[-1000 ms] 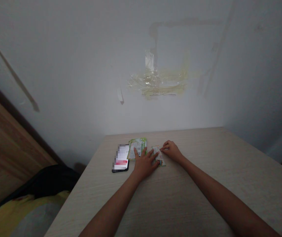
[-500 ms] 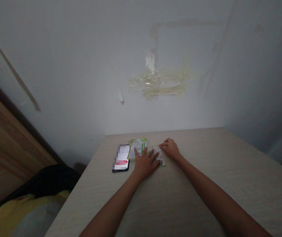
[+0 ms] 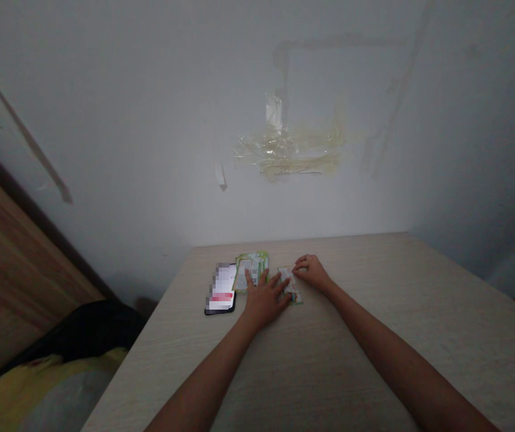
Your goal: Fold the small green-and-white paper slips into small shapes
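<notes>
My left hand (image 3: 266, 298) lies flat with its fingers spread across two printed pieces. Under its left fingers is a green-and-white printed packet (image 3: 258, 262), possibly more than one layered together. Its right fingers press on a smaller printed piece, a flat packet or card (image 3: 287, 273), with a coloured patch near its lower end. My right hand (image 3: 311, 271) is closed, thumb and fingers drawn together at the upper right edge of that smaller piece. Whether a bit of it is pinched between the fingertips is too small to make out.
A phone (image 3: 222, 288) with a lit, partly blurred screen lies left of the packets. The wooden table (image 3: 365, 264) meets a wall (image 3: 171, 150) with tape remnants. A yellow-and-grey cloth item (image 3: 59, 390) and a wooden panel (image 3: 5, 252) are at the left.
My right hand has shifted slightly right and down, its fingers curling more. My left hand, the packets and the phone stay in place.
</notes>
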`<state>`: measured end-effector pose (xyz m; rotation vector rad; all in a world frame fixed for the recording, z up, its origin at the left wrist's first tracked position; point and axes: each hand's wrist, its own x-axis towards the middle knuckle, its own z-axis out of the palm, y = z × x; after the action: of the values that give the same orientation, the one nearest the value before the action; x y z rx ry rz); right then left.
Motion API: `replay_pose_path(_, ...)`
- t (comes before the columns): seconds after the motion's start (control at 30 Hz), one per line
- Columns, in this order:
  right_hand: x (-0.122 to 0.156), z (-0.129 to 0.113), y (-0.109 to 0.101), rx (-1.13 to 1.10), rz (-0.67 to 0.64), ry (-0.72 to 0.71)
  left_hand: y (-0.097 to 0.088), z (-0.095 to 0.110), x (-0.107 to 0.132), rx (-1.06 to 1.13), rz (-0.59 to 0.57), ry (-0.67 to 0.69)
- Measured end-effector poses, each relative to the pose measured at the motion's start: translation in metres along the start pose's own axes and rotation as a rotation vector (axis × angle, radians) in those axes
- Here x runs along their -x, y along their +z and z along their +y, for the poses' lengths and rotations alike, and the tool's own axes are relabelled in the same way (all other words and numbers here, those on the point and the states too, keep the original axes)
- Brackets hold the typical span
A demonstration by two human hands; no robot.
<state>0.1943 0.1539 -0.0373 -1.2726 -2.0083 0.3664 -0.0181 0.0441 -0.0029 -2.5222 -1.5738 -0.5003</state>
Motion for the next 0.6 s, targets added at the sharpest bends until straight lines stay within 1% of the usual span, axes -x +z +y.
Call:
replay_pose_path(0.2, 0.001, -0.003, 0.001, 0.007, 0.008, -0.042, -0.001, -0.001, 0.0, -0.004, -0.007, 0.007)
replay_pose_path(0.33, 0.005, -0.004, -0.001, -0.012, -0.02, -0.081, -0.001, 0.0, 0.0, -0.021, 0.007, 0.009)
replay_pose_path(0.6, 0.026, -0.012, -0.007, -0.087, -0.026, -0.142, -0.003, 0.001, 0.0, -0.026, -0.015, 0.002)
